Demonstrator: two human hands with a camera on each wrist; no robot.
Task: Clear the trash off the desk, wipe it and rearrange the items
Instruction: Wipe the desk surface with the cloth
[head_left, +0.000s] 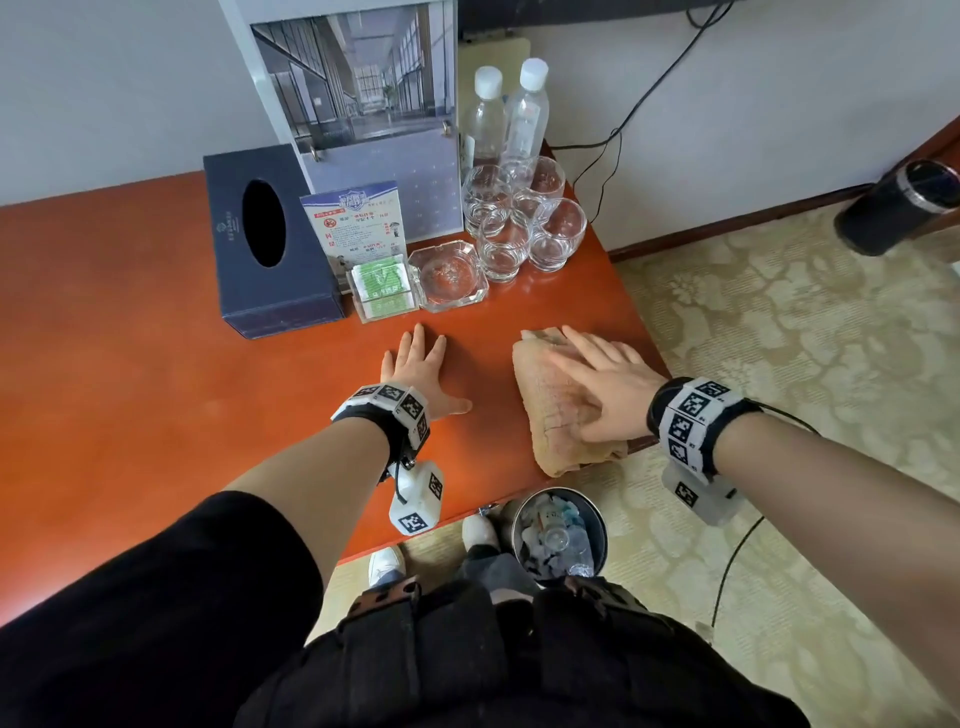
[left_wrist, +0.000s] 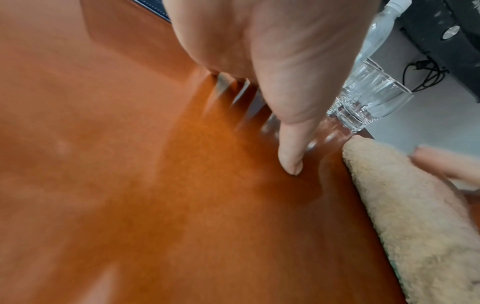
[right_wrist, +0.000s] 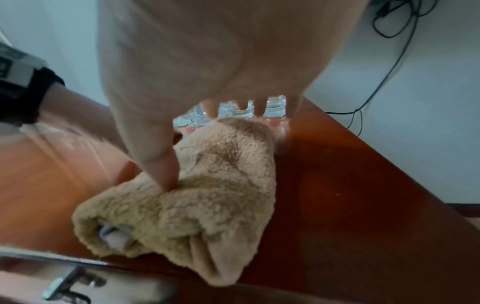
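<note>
Wiping the counter's near right corner

Right hand (head_left: 605, 382) presses flat on the cloth (head_left: 558, 410), long axis running away from the person; left hand (head_left: 418, 371) rests flat, fingers spread, on bare counter (head_left: 156, 338) beside it.

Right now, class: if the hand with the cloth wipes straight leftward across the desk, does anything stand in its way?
Yes. The left hand lies flat on the desk, directly left of the cloth under the right hand.

Head view looks down on the desk (head_left: 156, 322); both close wrist views share its glasses (left_wrist: 369, 102).
</note>
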